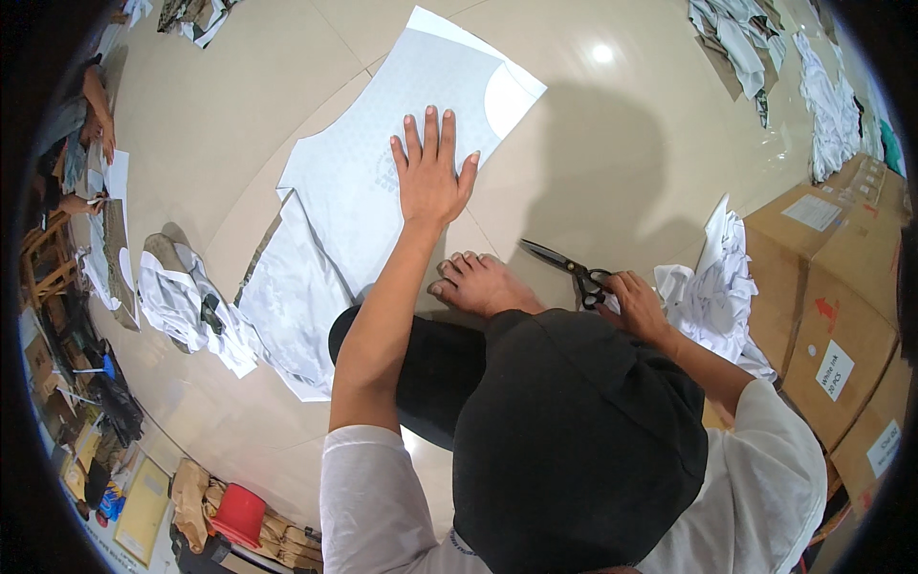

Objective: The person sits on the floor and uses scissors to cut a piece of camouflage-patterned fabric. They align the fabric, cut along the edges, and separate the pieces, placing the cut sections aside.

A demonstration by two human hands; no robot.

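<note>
My left hand (433,180) lies flat, fingers spread, on a pale shirt-shaped piece of fabric (335,158). Under it, white paper (513,99) shows at the neck curve and along the top edge. The fabric's lower left part (287,277) is rumpled and folded over. My right hand (636,306) is closed round the handles of black scissors (559,260), low over the floor. Their blades look closed and point left toward my bare foot (486,284).
White cloth scraps (712,297) lie right of my right hand, beside stacked cardboard boxes (813,287). Another scrap pile (182,292) lies left of the fabric. Cloth heaps (736,43) sit at the far right. At the left edge, another person's hands (100,120) show near cloth. A red container (239,515) stands lower left.
</note>
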